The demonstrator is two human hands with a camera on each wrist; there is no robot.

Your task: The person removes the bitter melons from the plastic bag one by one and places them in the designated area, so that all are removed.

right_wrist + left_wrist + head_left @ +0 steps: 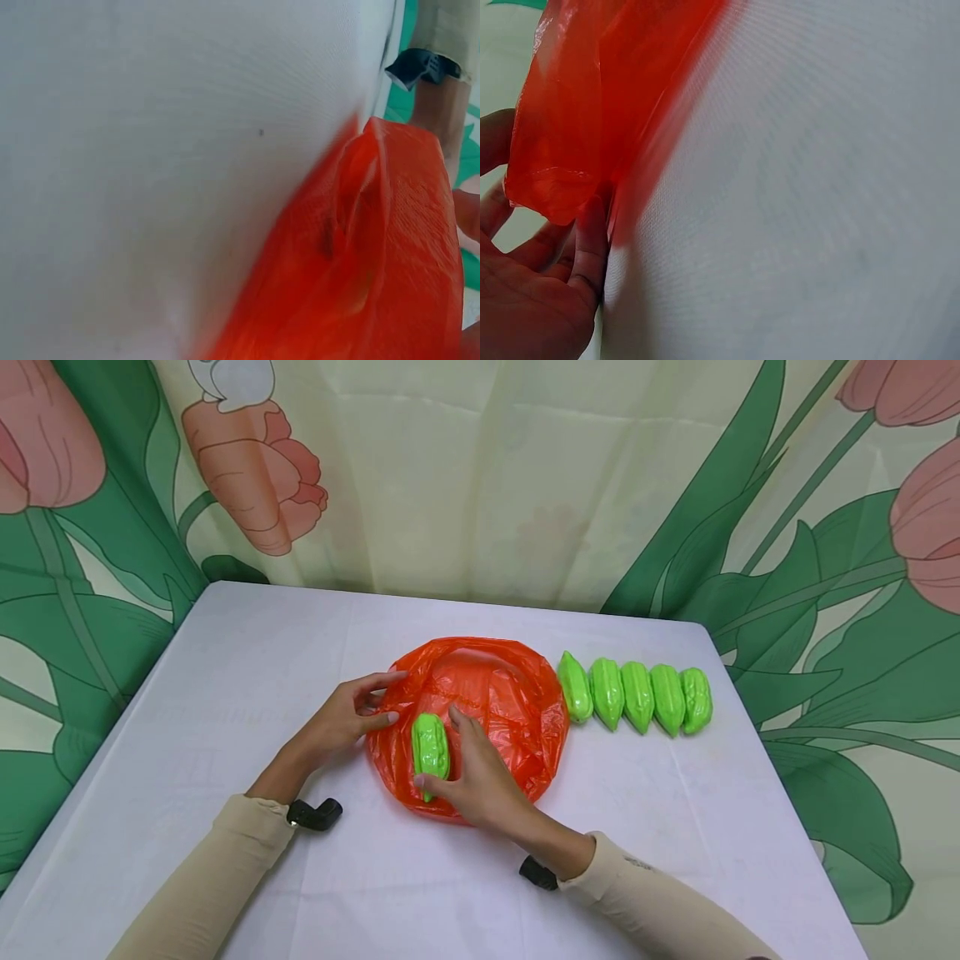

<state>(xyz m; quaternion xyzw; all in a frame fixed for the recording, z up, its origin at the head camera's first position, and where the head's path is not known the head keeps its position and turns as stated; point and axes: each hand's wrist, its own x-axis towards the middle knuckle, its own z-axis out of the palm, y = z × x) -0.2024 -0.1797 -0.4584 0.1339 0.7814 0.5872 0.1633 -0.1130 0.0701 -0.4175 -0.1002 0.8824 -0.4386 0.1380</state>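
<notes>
A red plastic bag [495,685] is spread into a round shape on the white table, its rim raised. Over the bag's left part is a shiny green, ribbed star fruit [431,745] with a pointed end. My right hand [486,781] is beside it, thumb at its lower end and the other fingers spread to its right. My left hand [348,714] touches the bag's left rim with extended fingers. Close up in the left wrist view, the fingers of the left hand [544,277] lie along the red plastic. Most of the right hand is hidden behind the bag in the right wrist view.
Several similar green star fruits [637,696] stand in a row to the right of the bag, the nearest one close to its rim. A white cloth covers the table [645,827]. Behind hangs a curtain [465,485] printed with flowers and leaves.
</notes>
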